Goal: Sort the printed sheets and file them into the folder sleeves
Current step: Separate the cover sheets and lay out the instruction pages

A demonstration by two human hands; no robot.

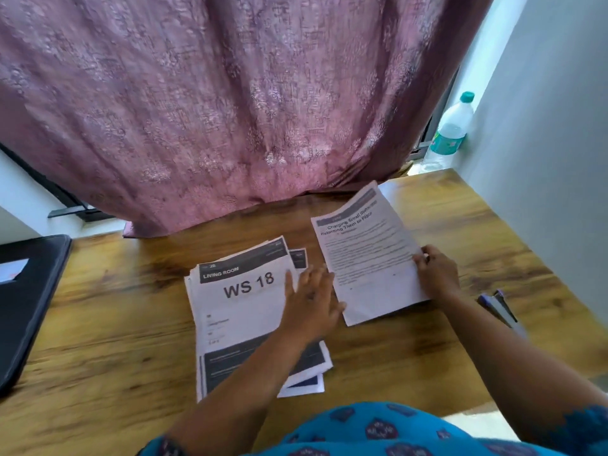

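On the worktop (98,324) | I'm sorting: left hand (309,301) lying flat, released, on the stack (240,311) | right hand (436,274) pinching a sheet (368,255) just beside it | folder (29,301) sitting far left, nothing being filed yet, I judge.

Sitting in view are one stack of sheets (243,307), one loose sheet (368,258), one folder (29,301), one bottle (450,130) and two hands.
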